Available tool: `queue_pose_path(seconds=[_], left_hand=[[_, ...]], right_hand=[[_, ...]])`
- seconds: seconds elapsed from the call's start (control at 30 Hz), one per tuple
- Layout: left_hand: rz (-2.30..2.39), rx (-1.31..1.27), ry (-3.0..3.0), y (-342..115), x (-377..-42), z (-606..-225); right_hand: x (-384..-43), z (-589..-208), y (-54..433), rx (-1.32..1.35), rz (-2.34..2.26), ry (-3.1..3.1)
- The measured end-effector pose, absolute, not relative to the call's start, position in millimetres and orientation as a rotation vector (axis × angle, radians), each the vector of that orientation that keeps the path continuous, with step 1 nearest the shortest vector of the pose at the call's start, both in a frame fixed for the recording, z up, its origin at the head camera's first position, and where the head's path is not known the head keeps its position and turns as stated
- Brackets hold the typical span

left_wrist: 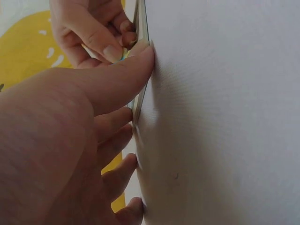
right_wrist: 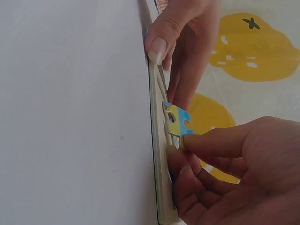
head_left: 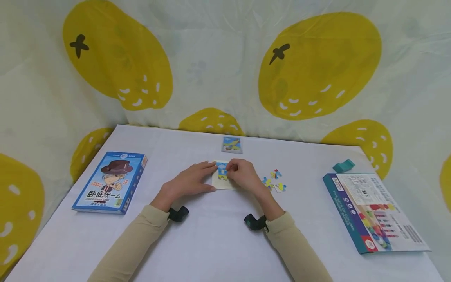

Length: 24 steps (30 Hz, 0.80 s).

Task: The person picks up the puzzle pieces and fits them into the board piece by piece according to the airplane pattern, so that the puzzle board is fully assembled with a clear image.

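A small pale puzzle tray [head_left: 215, 182] lies in front of me, with blue and yellow puzzle pieces [head_left: 221, 170] partly covering its inside. My right hand [head_left: 243, 174] pinches a blue and yellow puzzle piece [right_wrist: 174, 119] between thumb and fingertips, tilted over the tray in the right wrist view. With fingers extended, my left hand [head_left: 192, 180] touches the tray's left side, its thumb [right_wrist: 158, 49] resting on the near edge. Several loose puzzle pieces [head_left: 280, 187] are grouped right of the right hand.
Behind the tray lies a small square picture puzzle [head_left: 231, 145]. A blue game box [head_left: 112, 184] occupies the left side of the white table [head_left: 211, 250]. To the right are a larger flat box [head_left: 387, 219] and a small teal object [head_left: 343, 166] just behind it.
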State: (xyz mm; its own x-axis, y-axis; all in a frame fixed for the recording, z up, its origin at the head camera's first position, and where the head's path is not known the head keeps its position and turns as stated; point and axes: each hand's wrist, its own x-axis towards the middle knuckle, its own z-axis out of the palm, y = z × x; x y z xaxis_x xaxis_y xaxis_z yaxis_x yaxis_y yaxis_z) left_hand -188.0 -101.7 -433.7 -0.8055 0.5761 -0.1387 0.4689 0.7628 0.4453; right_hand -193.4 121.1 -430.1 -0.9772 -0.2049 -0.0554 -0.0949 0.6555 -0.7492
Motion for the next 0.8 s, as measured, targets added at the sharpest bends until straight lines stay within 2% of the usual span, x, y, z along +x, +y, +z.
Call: queue_pose_path(seconds=[0.8], left_hand=[[0.536, 0.86, 2.686, -102, -190, -435]], right_hand=[[-200, -433, 103, -0.197, -1.113, 2.85]])
